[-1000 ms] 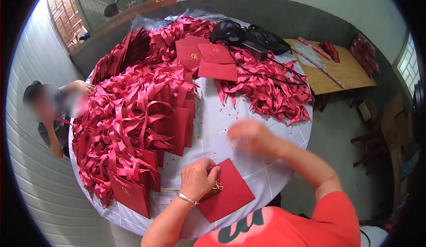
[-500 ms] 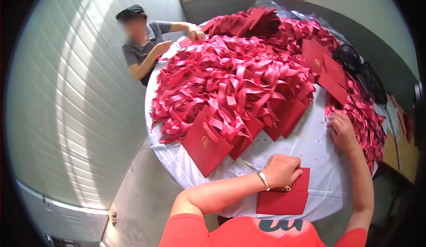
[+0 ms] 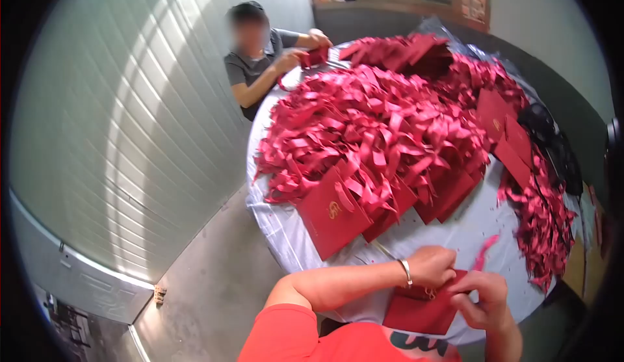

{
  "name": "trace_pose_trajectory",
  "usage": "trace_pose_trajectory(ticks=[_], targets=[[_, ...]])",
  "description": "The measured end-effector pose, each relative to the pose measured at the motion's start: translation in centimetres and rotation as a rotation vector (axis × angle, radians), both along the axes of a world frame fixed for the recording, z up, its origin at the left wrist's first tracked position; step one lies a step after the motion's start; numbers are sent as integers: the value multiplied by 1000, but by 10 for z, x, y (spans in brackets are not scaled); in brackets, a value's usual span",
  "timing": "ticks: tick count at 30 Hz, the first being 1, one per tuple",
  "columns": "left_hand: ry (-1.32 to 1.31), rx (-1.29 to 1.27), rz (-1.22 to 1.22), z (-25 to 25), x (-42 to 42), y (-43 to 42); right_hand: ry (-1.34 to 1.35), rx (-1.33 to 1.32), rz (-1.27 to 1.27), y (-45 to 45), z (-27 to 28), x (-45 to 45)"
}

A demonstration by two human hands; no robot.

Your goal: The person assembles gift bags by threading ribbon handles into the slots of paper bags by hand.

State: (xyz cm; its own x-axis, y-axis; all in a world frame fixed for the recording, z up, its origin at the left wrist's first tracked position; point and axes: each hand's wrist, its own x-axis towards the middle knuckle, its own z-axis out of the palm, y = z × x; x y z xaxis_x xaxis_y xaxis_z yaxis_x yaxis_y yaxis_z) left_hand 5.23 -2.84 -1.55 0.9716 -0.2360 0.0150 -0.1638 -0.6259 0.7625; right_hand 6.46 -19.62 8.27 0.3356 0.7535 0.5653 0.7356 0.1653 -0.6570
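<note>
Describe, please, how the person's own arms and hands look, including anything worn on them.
The left hand and right hand wear no gloves. A narrow, shiny silver-coloured bangle circles the left wrist. The bright red fabric T-shirt has a short left sleeve and a dark curved marking on its front.

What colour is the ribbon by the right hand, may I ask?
The ribbon is bright pink; head view shows it.
</note>
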Motion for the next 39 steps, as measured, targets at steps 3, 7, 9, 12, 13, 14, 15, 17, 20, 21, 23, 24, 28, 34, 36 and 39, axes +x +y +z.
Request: trace_pose_trajectory(ticks=[3, 7, 9, 12, 13, 14, 15, 17, 20, 21, 23, 24, 28, 34, 36, 39], targets=[[25, -201, -272, -29, 13, 6, -61, 54, 121, 49, 57, 1], [242, -48, -285, -20, 16, 5, 664, 171, 5, 71, 93, 0], [-222, -715, -297, -56, 22, -9, 70, -62, 169, 66, 63, 14], [-18, -754, -238, -25, 6, 1, 105, -110, -52, 36, 6, 20], [-100, -531, -316, -54, 11, 9, 378, -92, -177, 17, -5, 24], [100, -218, -258, -15, 7, 11, 651, -75, -304, -5, -17, 28], [152, -201, -266, -12, 9, 9, 685, 29, -388, -28, -28, 36], [222, -209, -264, -4, 9, 9, 621, 169, -533, -70, -43, 50], [286, -219, -224, -6, 8, 6, 420, 231, -872, -126, -48, 64], [264, -195, -248, -12, 10, 6, 299, 365, -900, -136, -52, 67], [291, -204, -249, -10, 10, 10, 274, 447, -905, -150, -55, 68], [317, -226, -280, -3, 8, 10, 204, 409, -914, -145, -49, 59], [335, -269, -341, 4, 8, 12, 470, 149, -749, -96, -65, 32], [386, -452, -436, -2, 10, 16, 634, -40, -444, -38, -80, 25], [329, -386, -413, 8, 6, 17, 704, -78, -393, -36, -87, 23], [332, -361, -424, 12, 2, 13, 898, -36, -290, -37, -84, 19]])
